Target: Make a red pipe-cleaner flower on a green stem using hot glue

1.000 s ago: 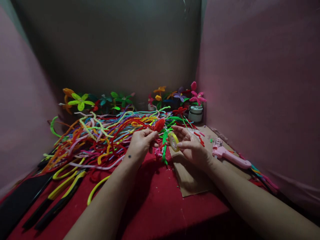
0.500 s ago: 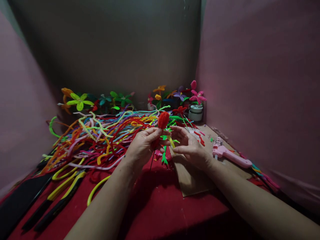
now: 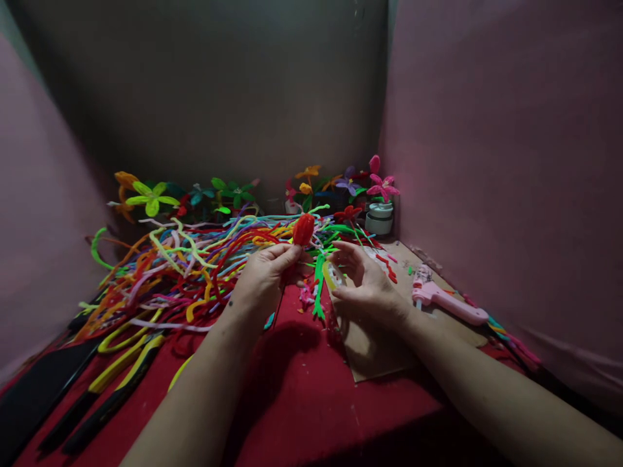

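Note:
A red fuzzy pipe-cleaner flower bud (image 3: pixel 304 229) stands upright, its base pinched between the thumb and fingers of my left hand (image 3: pixel 265 275). A thin dark stem runs down below that hand. To the right, my right hand (image 3: pixel 372 285) is curled round a small roll of tape (image 3: pixel 333 276), yellowish at the rim and pale at the core, gripped between thumb and fingers. Between the hands, a green pipe-cleaner piece (image 3: pixel 318 285) lies on the red tabletop (image 3: pixel 302 389).
A heap of coloured pipe cleaners (image 3: pixel 195 259) spreads across the left and middle. Yellow-and-black pliers (image 3: pixel 111 383) lie front left. A pink glue gun (image 3: pixel 450 301) rests on a brown board (image 3: pixel 374 357) at right. Pipe-cleaner flowers (image 3: pixel 152 196) line the back, some near a white jar (image 3: pixel 378 219).
My left hand has moved left with the red bud, away from my right hand. The gap between the hands is wider, and the tape roll now shows face-on.

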### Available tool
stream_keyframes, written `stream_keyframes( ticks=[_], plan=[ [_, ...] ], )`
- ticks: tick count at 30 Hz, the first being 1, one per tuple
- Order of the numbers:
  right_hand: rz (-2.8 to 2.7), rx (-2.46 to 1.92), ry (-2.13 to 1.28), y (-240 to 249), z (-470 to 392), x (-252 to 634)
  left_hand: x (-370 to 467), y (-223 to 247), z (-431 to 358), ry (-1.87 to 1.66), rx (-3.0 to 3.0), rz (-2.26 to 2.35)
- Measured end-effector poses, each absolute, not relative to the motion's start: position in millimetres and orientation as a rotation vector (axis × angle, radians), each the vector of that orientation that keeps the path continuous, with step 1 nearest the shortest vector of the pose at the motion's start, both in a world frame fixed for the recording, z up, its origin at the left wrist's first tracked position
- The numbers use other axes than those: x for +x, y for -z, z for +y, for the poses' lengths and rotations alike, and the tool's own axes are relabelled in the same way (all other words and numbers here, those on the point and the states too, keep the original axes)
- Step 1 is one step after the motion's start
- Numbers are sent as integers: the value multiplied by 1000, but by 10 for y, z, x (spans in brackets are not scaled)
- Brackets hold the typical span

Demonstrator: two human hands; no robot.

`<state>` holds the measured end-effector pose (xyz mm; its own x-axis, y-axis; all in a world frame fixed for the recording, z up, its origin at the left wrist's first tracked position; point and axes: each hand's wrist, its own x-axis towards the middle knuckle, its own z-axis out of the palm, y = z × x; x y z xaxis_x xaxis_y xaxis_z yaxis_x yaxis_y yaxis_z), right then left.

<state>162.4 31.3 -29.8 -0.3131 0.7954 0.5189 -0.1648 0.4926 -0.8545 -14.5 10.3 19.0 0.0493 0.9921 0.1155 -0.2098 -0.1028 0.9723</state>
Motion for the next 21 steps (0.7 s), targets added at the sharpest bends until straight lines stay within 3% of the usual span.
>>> stream_keyframes(
  ticks=[10,15,21],
  plan=[
    [-1806,-532,-672,267,257,1556,-27,-197,14,-1152,1648,1107],
    [-1795,-565,-787,277,254,1579,2,-163,29,-1192,1908,1136],
    [-1709,-483,-1105,244,222,1588,-47,-186,25,-1268,1673,1067]
  ],
)
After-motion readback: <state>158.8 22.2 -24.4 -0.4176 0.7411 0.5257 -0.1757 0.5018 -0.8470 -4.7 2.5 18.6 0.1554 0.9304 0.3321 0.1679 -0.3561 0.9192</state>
